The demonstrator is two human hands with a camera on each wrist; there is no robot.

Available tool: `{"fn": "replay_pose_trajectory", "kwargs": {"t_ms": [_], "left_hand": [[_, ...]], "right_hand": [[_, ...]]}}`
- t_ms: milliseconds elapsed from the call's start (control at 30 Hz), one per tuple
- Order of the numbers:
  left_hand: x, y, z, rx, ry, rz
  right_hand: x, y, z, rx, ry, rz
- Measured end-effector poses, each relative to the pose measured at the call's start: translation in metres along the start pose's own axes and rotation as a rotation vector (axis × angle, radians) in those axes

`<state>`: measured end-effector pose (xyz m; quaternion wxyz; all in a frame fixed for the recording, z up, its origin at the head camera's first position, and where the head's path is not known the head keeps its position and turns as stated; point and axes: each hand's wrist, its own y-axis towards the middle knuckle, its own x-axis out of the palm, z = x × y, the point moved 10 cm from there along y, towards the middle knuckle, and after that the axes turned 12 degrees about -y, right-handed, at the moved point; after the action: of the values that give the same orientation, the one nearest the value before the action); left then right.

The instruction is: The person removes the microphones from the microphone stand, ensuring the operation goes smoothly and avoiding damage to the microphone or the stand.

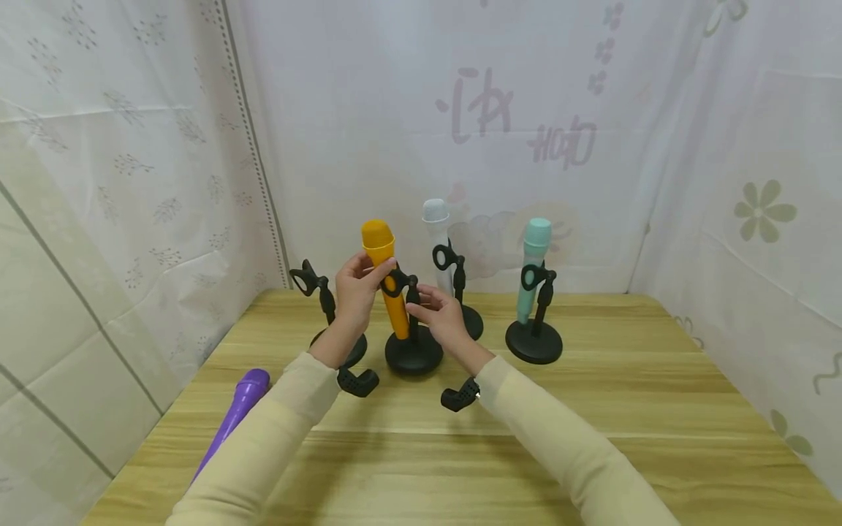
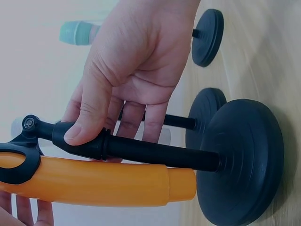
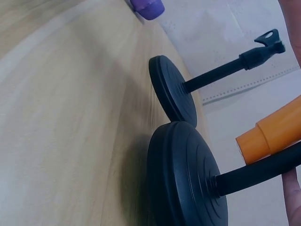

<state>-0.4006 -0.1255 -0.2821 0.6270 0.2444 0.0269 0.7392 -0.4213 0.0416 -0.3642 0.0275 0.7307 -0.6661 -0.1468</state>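
My left hand (image 1: pixel 355 292) holds the orange microphone (image 1: pixel 378 235) just under its head, thumb in front. The microphone's body passes through the clip of a black desktop stand (image 1: pixel 414 356), tilted, its lower end close to the round base. On the other side, my right hand (image 1: pixel 445 321) grips the stand's upright. In the left wrist view the right thumb presses the thick collar of the upright, below the clip joint, while left fingertips (image 2: pixel 44 212) show behind the orange body. The right wrist view shows the microphone's tail (image 3: pixel 254 143) beside the pole.
Left of it stands another black stand (image 1: pixel 327 299) with a bare clip. A purple microphone (image 1: pixel 240 405) lies at the table's left. Behind are a white microphone (image 1: pixel 435 212) and, rightward, a teal microphone (image 1: pixel 538 234), both in stands. Printed curtains (image 1: pixel 368 109) surround the wooden table (image 1: pixel 631 409).
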Motion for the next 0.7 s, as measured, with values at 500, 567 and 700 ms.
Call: {"fn": "replay_pose_trajectory", "kwargs": {"t_ms": [500,567,700], "left_hand": [[0.024,-0.020,0.010,-0.050,-0.066,-0.071],[0.027,-0.024,0.012,-0.057,-0.068,-0.081],[0.033,-0.032,0.011,-0.085,-0.056,-0.090]], "right_hand": [[-0.025,-0.026,-0.012,0.031,-0.021,0.009],[-0.028,-0.030,-0.012,0.033,-0.019,0.008],[-0.036,-0.040,-0.011,0.047,-0.040,0.015]]}}
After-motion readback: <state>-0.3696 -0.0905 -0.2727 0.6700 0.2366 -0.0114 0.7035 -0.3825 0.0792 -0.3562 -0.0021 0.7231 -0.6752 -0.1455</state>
